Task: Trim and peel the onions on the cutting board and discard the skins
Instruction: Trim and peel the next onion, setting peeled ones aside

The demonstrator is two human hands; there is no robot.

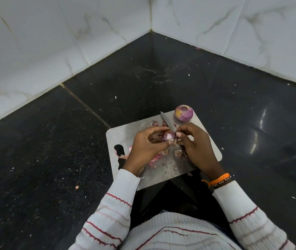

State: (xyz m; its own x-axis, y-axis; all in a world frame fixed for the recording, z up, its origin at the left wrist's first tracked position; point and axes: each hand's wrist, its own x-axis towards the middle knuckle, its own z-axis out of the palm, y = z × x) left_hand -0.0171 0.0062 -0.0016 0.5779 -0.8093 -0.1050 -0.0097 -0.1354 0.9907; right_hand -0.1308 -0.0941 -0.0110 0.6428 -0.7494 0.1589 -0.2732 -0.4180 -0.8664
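My left hand [146,145] grips a small purple onion [168,136] above the steel cutting board [125,134]. My right hand [196,143] holds a knife [167,121], blade pointing away from me, while its thumb and forefinger pinch at the onion's skin. A second, larger purple onion [183,113] lies at the board's far corner, apart from both hands. Loose pink skins [155,160] lie scattered on the board under and between my hands. The knife's handle is hidden inside my right hand.
The board lies on a black speckled counter [53,150] in a corner of white marble-look tiled walls [35,42]. Small scraps of skin dot the counter. The board's near edge overhangs the counter's front edge by my body.
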